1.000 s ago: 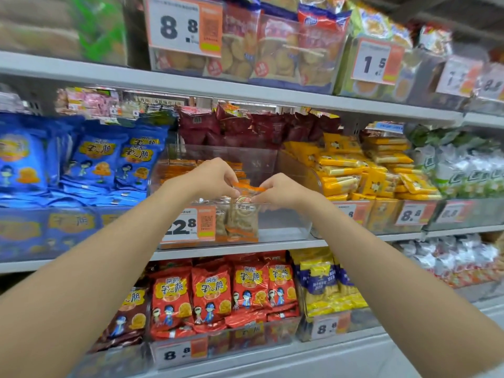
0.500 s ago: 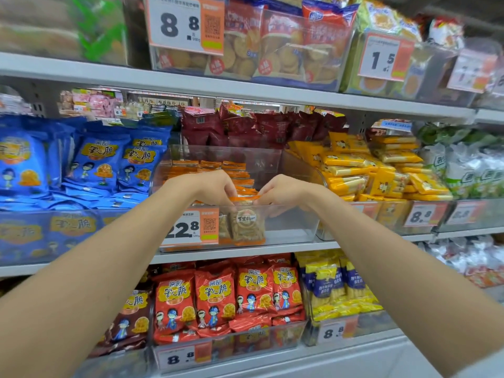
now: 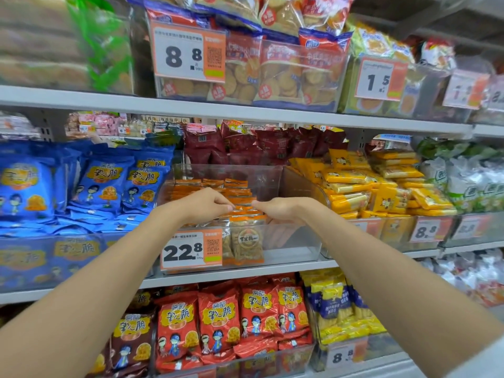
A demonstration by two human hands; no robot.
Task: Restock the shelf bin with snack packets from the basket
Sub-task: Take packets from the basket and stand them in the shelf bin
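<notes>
Still, left hand (image 3: 203,205) and right hand (image 3: 281,211) pinch the packet (image 3: 246,241).

3 grey metal shelves (image 3: 245,110) of bright snack bags (image 3: 218,315), orange-edged price tags (image 3: 188,53), possibly biscuits (image 3: 41,50) at blurry top left.

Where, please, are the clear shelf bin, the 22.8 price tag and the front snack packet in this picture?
clear shelf bin (image 3: 296,253): head view, bare front wall right of the packets.
22.8 price tag (image 3: 181,252): head view, on its black digits.
front snack packet (image 3: 246,242): head view, on its round label.
</notes>
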